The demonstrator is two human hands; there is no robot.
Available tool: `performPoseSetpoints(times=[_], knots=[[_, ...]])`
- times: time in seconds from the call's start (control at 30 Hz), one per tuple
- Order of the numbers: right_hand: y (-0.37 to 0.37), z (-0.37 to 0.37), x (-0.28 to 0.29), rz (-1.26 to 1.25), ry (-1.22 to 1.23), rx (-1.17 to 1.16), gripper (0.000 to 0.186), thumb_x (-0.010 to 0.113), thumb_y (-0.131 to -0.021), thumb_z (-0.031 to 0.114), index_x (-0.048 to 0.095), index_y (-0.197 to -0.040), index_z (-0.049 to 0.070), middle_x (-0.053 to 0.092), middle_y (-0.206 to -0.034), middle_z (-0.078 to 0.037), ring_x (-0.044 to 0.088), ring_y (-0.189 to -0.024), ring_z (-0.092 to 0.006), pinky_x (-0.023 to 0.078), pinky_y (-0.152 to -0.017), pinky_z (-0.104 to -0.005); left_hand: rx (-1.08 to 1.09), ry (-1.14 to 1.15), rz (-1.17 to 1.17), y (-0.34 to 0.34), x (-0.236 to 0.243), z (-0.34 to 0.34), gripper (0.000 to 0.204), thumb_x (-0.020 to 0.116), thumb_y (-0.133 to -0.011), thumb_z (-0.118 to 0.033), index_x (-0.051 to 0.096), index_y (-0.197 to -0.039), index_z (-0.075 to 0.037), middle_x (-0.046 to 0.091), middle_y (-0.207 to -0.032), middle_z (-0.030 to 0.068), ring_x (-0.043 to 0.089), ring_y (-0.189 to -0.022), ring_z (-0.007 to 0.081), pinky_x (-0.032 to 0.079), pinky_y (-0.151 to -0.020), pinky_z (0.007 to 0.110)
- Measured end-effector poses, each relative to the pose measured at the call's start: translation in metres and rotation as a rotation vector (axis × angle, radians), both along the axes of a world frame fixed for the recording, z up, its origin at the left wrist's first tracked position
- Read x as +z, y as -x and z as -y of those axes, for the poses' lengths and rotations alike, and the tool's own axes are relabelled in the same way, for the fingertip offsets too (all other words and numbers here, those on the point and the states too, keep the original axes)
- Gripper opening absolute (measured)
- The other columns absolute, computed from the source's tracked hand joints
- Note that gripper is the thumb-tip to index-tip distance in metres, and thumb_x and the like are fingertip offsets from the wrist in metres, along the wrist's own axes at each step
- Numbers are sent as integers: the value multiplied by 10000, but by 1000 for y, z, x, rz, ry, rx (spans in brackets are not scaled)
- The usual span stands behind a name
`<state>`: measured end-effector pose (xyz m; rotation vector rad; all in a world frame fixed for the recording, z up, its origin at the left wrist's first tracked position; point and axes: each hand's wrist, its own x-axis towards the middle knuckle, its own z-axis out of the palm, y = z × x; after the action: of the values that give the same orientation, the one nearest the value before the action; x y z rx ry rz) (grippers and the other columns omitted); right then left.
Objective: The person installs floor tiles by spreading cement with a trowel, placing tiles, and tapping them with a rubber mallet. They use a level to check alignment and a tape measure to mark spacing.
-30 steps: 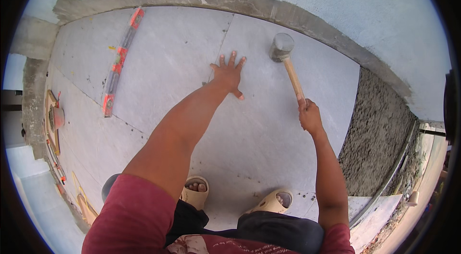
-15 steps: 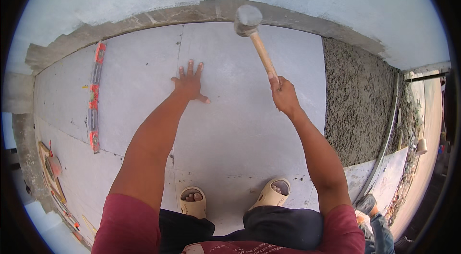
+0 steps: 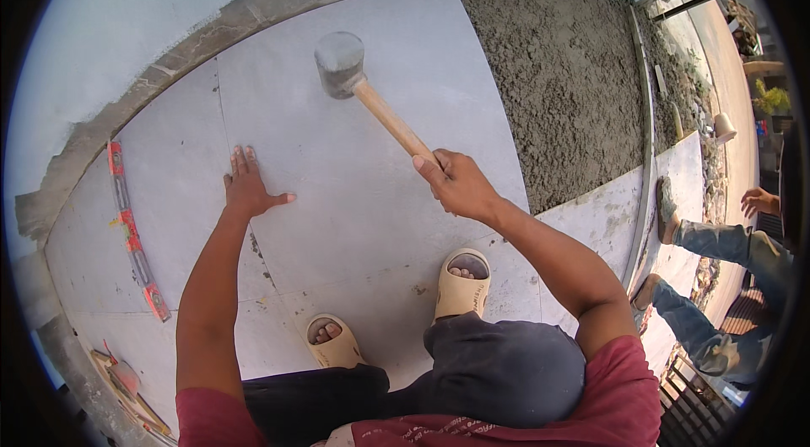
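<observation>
My right hand (image 3: pixel 460 184) is closed round the wooden handle of a rubber mallet (image 3: pixel 342 65). Its grey head hangs over a large pale grey floor tile (image 3: pixel 363 194); whether it touches the surface I cannot tell. My left hand (image 3: pixel 251 185) rests flat with fingers spread, near the joint between this tile and the one to its left. A red spirit level (image 3: pixel 131 232) lies on the tiles farther left. Beyond the large tile's right edge spreads rough wet mortar (image 3: pixel 565 84).
A metal strip (image 3: pixel 648 135) borders the mortar on the right. There, a co-worker's jeans-clad legs (image 3: pixel 717 295) and a hand (image 3: pixel 759 202) show. A pale wall (image 3: pixel 169 16) curves along the far side. My sandals (image 3: pixel 462 282) stand on the tiles. Tools (image 3: pixel 126 379) lie at lower left.
The view has turned toward the right, bringing more of the co-worker into sight. The mallet head has swung left and nearer. My left hand stays spread on the tiles.
</observation>
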<state>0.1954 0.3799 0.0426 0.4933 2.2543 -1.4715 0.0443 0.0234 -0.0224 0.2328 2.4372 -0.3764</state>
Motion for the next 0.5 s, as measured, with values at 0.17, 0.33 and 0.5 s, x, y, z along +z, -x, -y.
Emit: performPoseSetpoints(times=[0.17,0.33,0.5], knots=[[40,-18,84,-557,-67,45,604,487,-975,599,550,-745,44,467,-551,-15,447,-498,-111,372,-455,-301,-53,17,-5,-42,10,9,1518,761,-556,-789,-41,-1536,47,-18,-1614,265,40,-1509,379,156,-1196,521],[61,-21,33,-715,-83,75,594,484,-979,590,570,-794,33,525,-596,-51,491,-542,-146,425,-504,-323,-50,19,-25,-44,4,8,1499,757,-571,-782,-28,-1534,55,-1,-1615,262,48,-1511,370,165,-1200,496],[74,-30,-44,-245,-347,233,634,454,-974,618,599,-844,15,588,-659,-111,571,-622,-240,481,-588,-391,-34,48,-20,-43,3,4,1495,760,-575,-773,-47,-1538,38,-18,-1624,238,43,-1513,356,179,-1198,497]])
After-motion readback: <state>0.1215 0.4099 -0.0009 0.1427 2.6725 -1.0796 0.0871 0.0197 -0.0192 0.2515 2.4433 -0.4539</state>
